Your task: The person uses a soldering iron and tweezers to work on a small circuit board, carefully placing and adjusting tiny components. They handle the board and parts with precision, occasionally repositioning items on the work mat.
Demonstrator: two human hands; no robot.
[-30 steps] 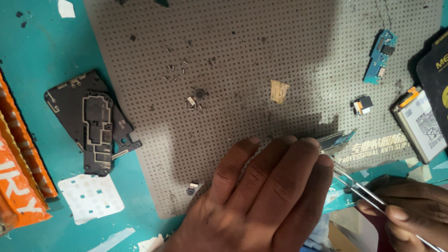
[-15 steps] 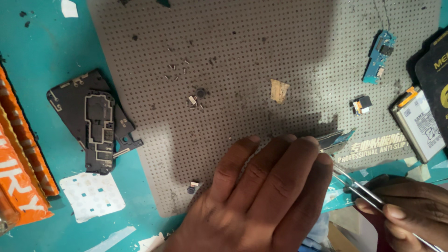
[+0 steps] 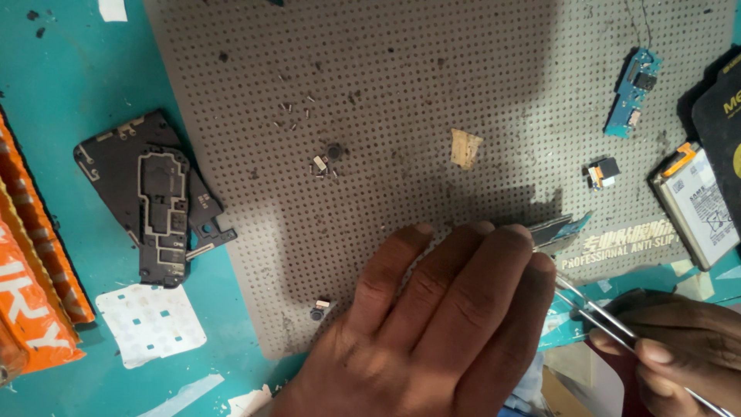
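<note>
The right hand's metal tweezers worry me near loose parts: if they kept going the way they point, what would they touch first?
Probably the left hand: the metal tweezers in the right hand aim up-left at its outer fingers, just below the thin blue-edged circuit board. Depth is unclear.

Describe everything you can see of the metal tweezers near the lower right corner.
The tweezers are slim, bright metal with two long, thin prongs. They lie slanted, tips up and left toward the fingertips of the left hand, which lies flat on the grey perforated mat. The right hand pinches them partway along; the rear end runs off toward the bottom right corner. The prongs sit close together, and the tips are hard to make out.
</note>
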